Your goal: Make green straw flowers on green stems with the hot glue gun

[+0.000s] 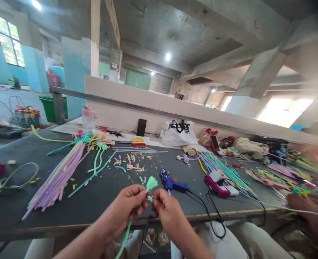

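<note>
Stem [127, 232], green, clamped in fingers of left hand [126, 211] over near edge of table [99, 196], long axis rising from lower left to tufted tip [151, 182]. Fingers of right hand [167, 212] pinched on small green bit [150, 198], just right of stem, below tip.

No word, brand or number can be read anywhere in this workshop view. A white plastic bag [178, 133] at the back of the desk [99, 194] carries a bold black print, but its characters are too creased and blurred to make out. On the far wall, a small green lit sign [181, 91] glows, too small to read. A pale panel [114, 66] fixed to a concrete pillar [95, 36] is likewise illegible.
</note>
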Available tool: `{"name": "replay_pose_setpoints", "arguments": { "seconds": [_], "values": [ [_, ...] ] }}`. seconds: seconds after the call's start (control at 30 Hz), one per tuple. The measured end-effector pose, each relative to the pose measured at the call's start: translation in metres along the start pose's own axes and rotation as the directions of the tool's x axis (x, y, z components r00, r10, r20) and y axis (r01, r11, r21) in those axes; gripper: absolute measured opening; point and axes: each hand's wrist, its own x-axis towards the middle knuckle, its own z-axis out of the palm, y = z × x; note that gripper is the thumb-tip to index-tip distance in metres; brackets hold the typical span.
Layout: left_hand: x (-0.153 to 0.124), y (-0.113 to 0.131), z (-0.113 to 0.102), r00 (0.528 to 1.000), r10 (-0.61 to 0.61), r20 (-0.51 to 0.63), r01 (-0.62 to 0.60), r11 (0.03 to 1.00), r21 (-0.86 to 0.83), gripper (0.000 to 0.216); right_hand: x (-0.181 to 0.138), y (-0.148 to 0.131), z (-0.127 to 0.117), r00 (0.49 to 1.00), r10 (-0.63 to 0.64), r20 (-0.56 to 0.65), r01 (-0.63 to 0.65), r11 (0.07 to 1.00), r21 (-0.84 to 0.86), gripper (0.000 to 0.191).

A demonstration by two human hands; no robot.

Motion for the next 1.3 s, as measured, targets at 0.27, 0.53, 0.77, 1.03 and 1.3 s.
{"name": "replay_pose_setpoints", "arguments": {
  "seconds": [0.27, 0.53, 0.77, 1.03, 1.3],
  "values": [
    [0.011, -0.024, -0.006, 0.996, -0.085, -0.035, 0.084, 0.996, -0.039, 0.042, 0.002, 0.021, 0.022, 0.997, 0.054, 0.056, -0.064, 0.977, 0.203, 0.012],
    [0.009, -0.026, -0.006, 0.989, -0.122, -0.082, 0.121, 0.993, -0.014, 0.036, -0.002, 0.032, 0.011, 0.978, 0.207, -0.011, -0.203, 0.969, 0.137, 0.014],
    [0.009, -0.030, -0.009, 0.991, -0.132, -0.033, 0.135, 0.983, 0.124, 0.035, -0.006, 0.002, -0.033, 0.993, -0.088, -0.078, 0.063, 0.957, -0.282, 0.012],
    [0.008, -0.038, -0.014, 0.993, -0.119, -0.001, 0.116, 0.971, 0.210, 0.027, -0.006, -0.013, -0.032, 0.988, -0.150, 0.045, 0.156, 0.917, -0.366, 0.015],
    [0.008, -0.043, -0.017, 0.987, -0.162, 0.004, 0.156, 0.954, 0.255, 0.022, -0.003, -0.006, -0.030, 0.983, -0.153, 0.098, 0.178, 0.914, -0.364, 0.014]
  ]
}}
